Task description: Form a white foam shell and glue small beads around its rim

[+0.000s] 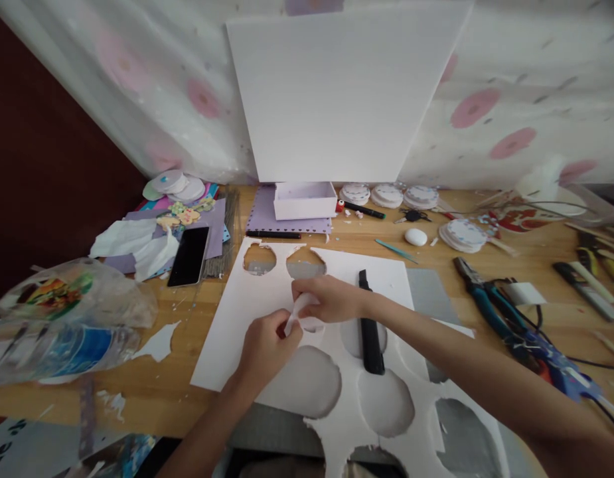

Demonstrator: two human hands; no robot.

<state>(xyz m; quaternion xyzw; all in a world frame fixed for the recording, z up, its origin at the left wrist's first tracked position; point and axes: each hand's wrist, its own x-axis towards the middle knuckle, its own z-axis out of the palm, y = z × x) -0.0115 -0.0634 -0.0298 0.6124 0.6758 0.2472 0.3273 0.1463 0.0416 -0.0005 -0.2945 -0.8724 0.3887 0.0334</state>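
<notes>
Both hands meet above a white board [227, 312] with round cut-outs. My left hand [270, 343] pinches the lower end of a small white piece [301, 307], and my right hand [326, 299] has its fingers closed round the upper part. The piece is pale and partly hidden by the fingers. A black cutter [371, 338] lies on the cut sheet [349, 392], just right of my hands and beneath my right forearm. Several large rounded holes show in that sheet.
A phone [188, 256], a plastic bottle [62, 352] and white scraps lie at the left. Behind stand a white box [305, 201] and an upright white panel [346, 93]. Stacked white discs [463, 235], a white oval [415, 237] and pliers [486, 299] are on the right.
</notes>
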